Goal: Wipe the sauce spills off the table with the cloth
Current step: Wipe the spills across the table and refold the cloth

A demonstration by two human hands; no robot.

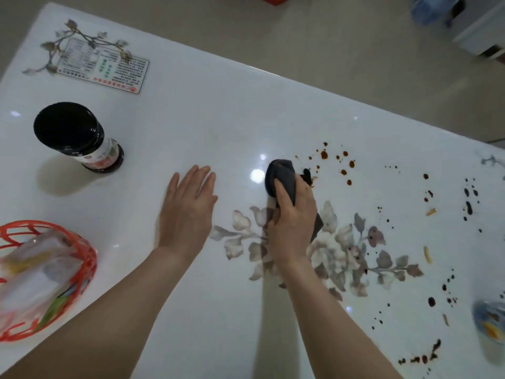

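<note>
My right hand grips a bunched dark grey cloth and presses it on the glossy white table near the middle. Reddish-brown sauce drops lie just right of the cloth. Darker sauce spots and more splatters spread toward the right edge, with a smeared patch at the front right. My left hand rests flat on the table, fingers spread, left of the cloth, holding nothing.
A sauce jar with a black lid stands at the left. An orange basket with plastic-wrapped items sits at the front left. A printed card lies at the far left. Small yellowish food scraps lie among the spills. A blurred object sits at the right edge.
</note>
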